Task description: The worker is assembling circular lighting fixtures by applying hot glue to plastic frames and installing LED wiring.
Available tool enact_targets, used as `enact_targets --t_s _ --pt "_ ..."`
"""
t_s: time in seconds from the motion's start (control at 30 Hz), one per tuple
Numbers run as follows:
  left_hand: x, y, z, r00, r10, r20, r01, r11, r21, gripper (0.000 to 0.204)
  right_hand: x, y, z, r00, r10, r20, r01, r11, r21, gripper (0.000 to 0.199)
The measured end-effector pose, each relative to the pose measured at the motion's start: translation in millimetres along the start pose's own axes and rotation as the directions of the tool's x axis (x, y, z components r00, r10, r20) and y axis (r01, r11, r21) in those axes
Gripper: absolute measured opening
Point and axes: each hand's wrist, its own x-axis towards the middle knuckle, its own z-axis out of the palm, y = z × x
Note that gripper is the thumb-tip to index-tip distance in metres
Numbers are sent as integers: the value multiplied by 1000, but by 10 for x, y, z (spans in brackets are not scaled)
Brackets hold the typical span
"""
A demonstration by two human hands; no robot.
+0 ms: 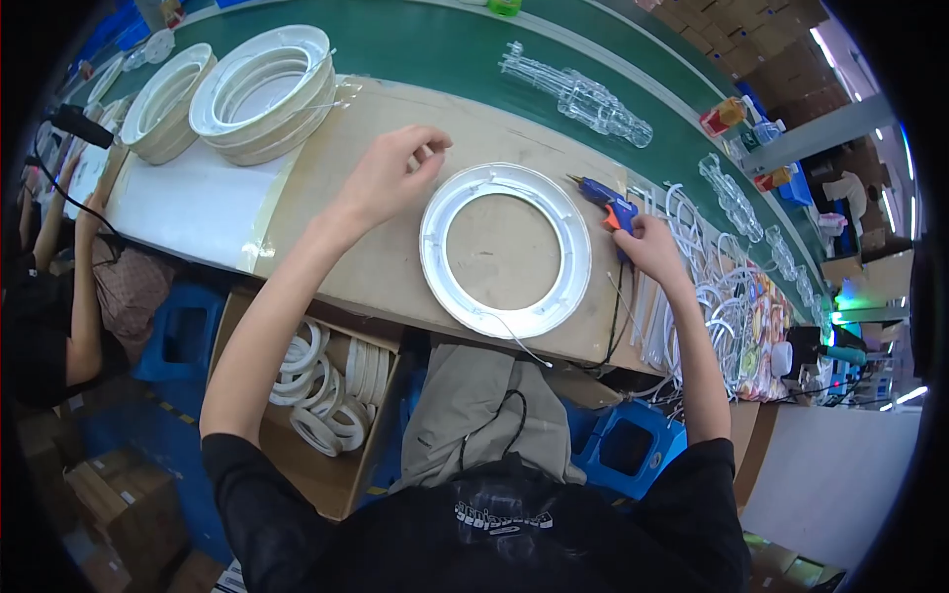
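A white plastic ring (505, 308) lies flat on the brown bench in front of me, with a thin wire trailing from its near edge. My left hand (391, 174) rests at the ring's upper left rim, fingertips pinched on something small that I cannot make out. My right hand (647, 245) grips the handle of a blue and orange glue gun (605, 201), whose nozzle points toward the ring's upper right rim without touching it.
Two stacks of white rings (259, 91) stand at the far left by a green conveyor belt (435, 49) carrying clear plastic parts (583, 97). White cables and glue sticks (704, 287) pile at the right. A cardboard box of rings (326, 395) sits under the bench. Another person (69, 296) works at the left.
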Motion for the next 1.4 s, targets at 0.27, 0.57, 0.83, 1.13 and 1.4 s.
enact_targets --t_s 0.27,0.57,0.83,1.13,1.4 --pt "839 -341 341 916 368 -159 -358 930 89 9 -376 -349 -134 985 139 98 -162 593 788 27" --pt "906 -618 613 865 443 -236 -418 896 149 7 -510 -704 -149 939 -93 332 -320 126 939 44" --pt "887 -603 624 892 398 -212 -394 917 65 7 -574 -1410 367 982 -183 -45 157 665 730 40" --pt "937 -726 628 890 395 -228 -384 919 92 8 -521 -1408 441 944 -323 -70 303 762 572 24" --pt "926 -708 650 910 361 -204 -352 933 80 9 -508 -1392 490 970 -236 -60 226 779 585 20"
